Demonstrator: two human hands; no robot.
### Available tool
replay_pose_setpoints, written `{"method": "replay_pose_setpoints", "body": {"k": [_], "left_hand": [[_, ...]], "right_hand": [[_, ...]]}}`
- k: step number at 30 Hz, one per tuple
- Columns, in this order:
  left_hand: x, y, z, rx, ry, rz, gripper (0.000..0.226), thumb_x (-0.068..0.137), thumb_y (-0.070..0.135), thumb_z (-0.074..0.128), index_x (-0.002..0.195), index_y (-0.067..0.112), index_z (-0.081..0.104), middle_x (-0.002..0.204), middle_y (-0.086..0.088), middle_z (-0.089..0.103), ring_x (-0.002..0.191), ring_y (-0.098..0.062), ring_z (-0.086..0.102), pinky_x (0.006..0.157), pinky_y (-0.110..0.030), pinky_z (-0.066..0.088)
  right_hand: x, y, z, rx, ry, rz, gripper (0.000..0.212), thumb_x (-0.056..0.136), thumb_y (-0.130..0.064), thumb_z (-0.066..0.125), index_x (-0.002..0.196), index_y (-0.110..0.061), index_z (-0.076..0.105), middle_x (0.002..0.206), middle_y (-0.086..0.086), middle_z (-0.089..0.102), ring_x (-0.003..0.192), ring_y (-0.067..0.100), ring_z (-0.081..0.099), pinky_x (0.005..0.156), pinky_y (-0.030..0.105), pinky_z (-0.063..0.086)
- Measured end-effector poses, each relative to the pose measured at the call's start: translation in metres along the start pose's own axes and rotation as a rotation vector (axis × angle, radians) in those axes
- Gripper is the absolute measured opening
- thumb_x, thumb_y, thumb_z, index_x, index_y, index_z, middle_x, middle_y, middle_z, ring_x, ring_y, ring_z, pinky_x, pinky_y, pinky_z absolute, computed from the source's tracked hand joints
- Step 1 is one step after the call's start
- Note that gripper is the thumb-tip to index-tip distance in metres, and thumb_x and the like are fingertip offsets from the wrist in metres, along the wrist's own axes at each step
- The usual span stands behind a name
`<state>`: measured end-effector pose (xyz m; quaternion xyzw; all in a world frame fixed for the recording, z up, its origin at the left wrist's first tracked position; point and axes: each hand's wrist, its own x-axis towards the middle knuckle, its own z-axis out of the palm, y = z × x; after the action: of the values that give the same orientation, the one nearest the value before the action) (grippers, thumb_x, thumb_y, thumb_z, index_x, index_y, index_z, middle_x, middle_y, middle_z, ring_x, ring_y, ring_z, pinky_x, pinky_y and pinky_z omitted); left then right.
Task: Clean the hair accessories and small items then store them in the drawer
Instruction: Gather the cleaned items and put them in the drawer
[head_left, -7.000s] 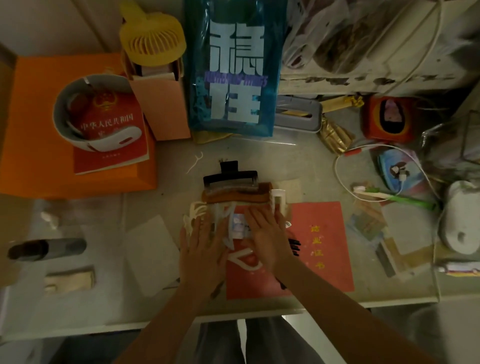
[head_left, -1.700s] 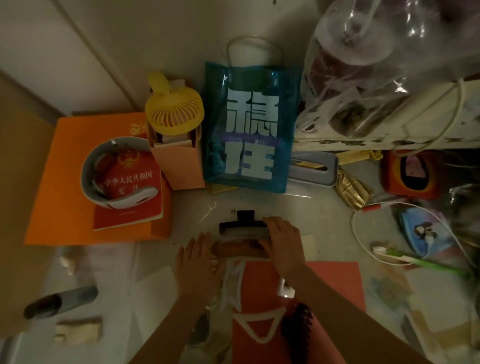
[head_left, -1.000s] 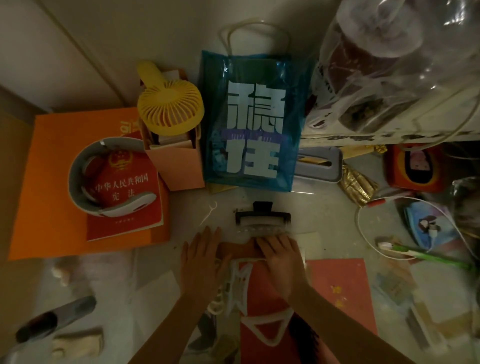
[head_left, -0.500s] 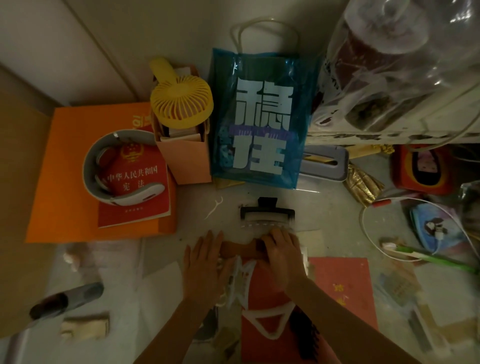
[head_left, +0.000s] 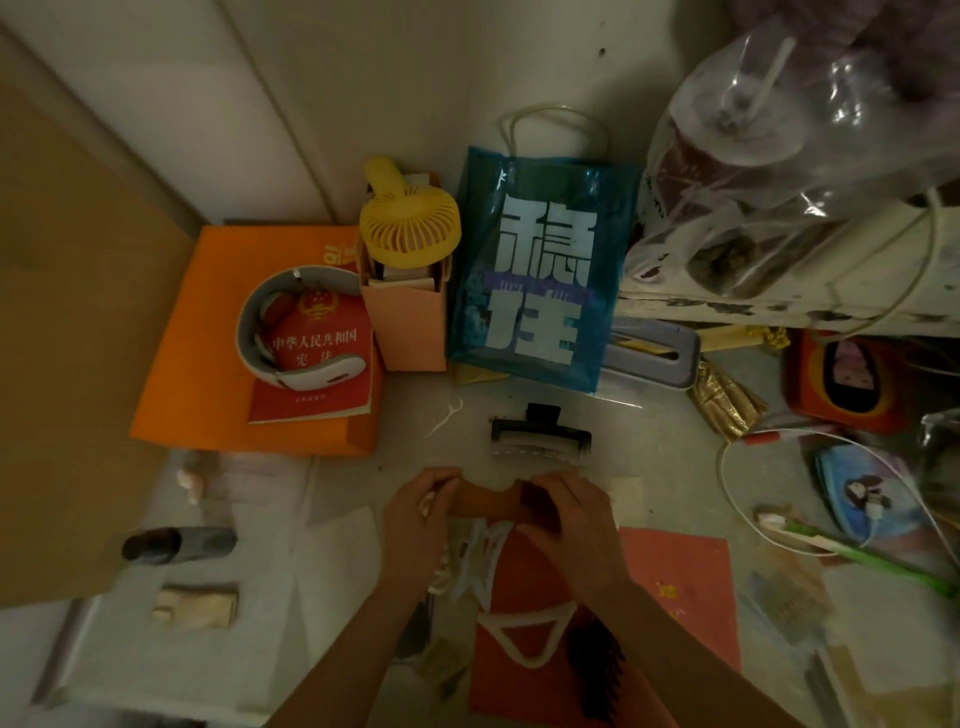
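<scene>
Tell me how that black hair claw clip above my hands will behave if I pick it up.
The black claw clip looks like rigid plastic, so probably stiff and light. It lies flat, so it is unlikely to roll. Its teeth might snag or snap if squeezed hard.

Pretty dim lighting going on here, a plain pale wall (head_left: 363, 78) is running along the far side and a pale surface (head_left: 332, 488) is sitting below.

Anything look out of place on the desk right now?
A used-looking floss pick lies loose on the desk, left of the black hair claw. It is not a hair accessory. Nothing looks spilled or broken.
</scene>
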<state>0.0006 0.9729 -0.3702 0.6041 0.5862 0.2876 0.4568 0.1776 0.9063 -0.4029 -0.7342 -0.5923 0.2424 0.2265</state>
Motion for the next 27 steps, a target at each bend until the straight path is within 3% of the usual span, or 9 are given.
{"method": "replay_pose_setpoints", "body": {"k": [5, 10, 14, 17, 19, 22, 25, 27], "left_hand": [[-0.02, 0.0, -0.023, -0.008, 0.112, -0.044, 0.019, 0.089, 0.008, 0.061, 0.092, 0.025, 0.07, 0.091, 0.012, 0.069, 0.085, 0.011, 0.06, 0.072, -0.007, 0.046], [-0.055, -0.003, -0.056, -0.023, 0.249, -0.067, 0.021, 0.089, 0.008, 0.061, 0.088, 0.027, 0.071, 0.09, 0.012, 0.07, 0.086, 0.005, 0.062, 0.073, -0.008, 0.047], [-0.092, -0.011, -0.091, -0.086, 0.393, -0.169, 0.018, 0.088, 0.007, 0.062, 0.086, 0.022, 0.071, 0.086, 0.014, 0.067, 0.084, 0.002, 0.061, 0.071, -0.004, 0.045], [-0.122, -0.025, -0.119, -0.182, 0.503, -0.26, 0.023, 0.088, 0.006, 0.062, 0.08, 0.027, 0.069, 0.084, 0.013, 0.066, 0.082, -0.001, 0.059, 0.072, -0.007, 0.045], [-0.142, -0.037, -0.138, -0.294, 0.577, -0.335, 0.02, 0.088, 0.008, 0.061, 0.082, 0.025, 0.071, 0.088, 0.006, 0.068, 0.086, -0.007, 0.06, 0.08, -0.019, 0.047], [-0.173, -0.055, -0.165, -0.404, 0.634, -0.446, 0.012, 0.09, 0.011, 0.059, 0.091, 0.016, 0.07, 0.094, 0.0, 0.066, 0.091, -0.015, 0.06, 0.087, -0.03, 0.048], [-0.201, -0.076, -0.192, -0.406, 0.689, -0.454, 0.012, 0.091, 0.009, 0.058, 0.097, 0.009, 0.068, 0.092, -0.001, 0.064, 0.083, -0.006, 0.059, 0.081, -0.02, 0.05], [-0.22, -0.098, -0.211, -0.375, 0.709, -0.482, 0.015, 0.091, 0.011, 0.058, 0.101, 0.006, 0.069, 0.094, -0.005, 0.064, 0.084, -0.01, 0.061, 0.073, -0.012, 0.048]], "right_hand": [[-0.008, -0.015, -0.008, 0.114, 0.005, -0.12, 0.047, 0.07, -0.043, 0.064, 0.111, -0.022, 0.06, 0.106, 0.0, 0.06, 0.098, 0.014, 0.053, 0.082, 0.037, 0.05], [-0.02, -0.046, -0.005, 0.131, -0.065, -0.233, 0.051, 0.068, -0.053, 0.062, 0.107, -0.02, 0.062, 0.1, 0.001, 0.059, 0.087, 0.019, 0.056, 0.073, 0.033, 0.049], [-0.039, -0.082, 0.004, 0.195, -0.281, -0.198, 0.057, 0.074, -0.043, 0.076, 0.123, -0.024, 0.055, 0.111, -0.011, 0.048, 0.101, 0.009, 0.048, 0.082, 0.011, 0.034], [-0.052, -0.113, 0.008, 0.327, -0.458, -0.114, 0.046, 0.078, -0.029, 0.076, 0.12, -0.027, 0.056, 0.109, -0.015, 0.052, 0.101, 0.002, 0.051, 0.088, 0.013, 0.041], [-0.058, -0.133, 0.016, 0.376, -0.552, -0.105, 0.032, 0.081, -0.018, 0.074, 0.111, -0.022, 0.063, 0.097, -0.017, 0.057, 0.09, 0.0, 0.055, 0.08, 0.008, 0.045], [-0.073, -0.164, 0.036, 0.403, -0.672, -0.085, 0.025, 0.083, -0.014, 0.071, 0.108, -0.016, 0.068, 0.09, -0.018, 0.06, 0.082, -0.001, 0.059, 0.076, 0.012, 0.051], [-0.096, -0.19, 0.066, 0.441, -0.751, 0.005, 0.019, 0.082, -0.012, 0.072, 0.099, -0.019, 0.07, 0.088, -0.009, 0.067, 0.079, 0.001, 0.064, 0.072, 0.015, 0.053], [-0.116, -0.207, 0.089, 0.431, -0.778, 0.024, 0.017, 0.082, -0.013, 0.072, 0.09, -0.027, 0.068, 0.086, -0.011, 0.068, 0.082, 0.007, 0.066, 0.07, 0.015, 0.053]]}}
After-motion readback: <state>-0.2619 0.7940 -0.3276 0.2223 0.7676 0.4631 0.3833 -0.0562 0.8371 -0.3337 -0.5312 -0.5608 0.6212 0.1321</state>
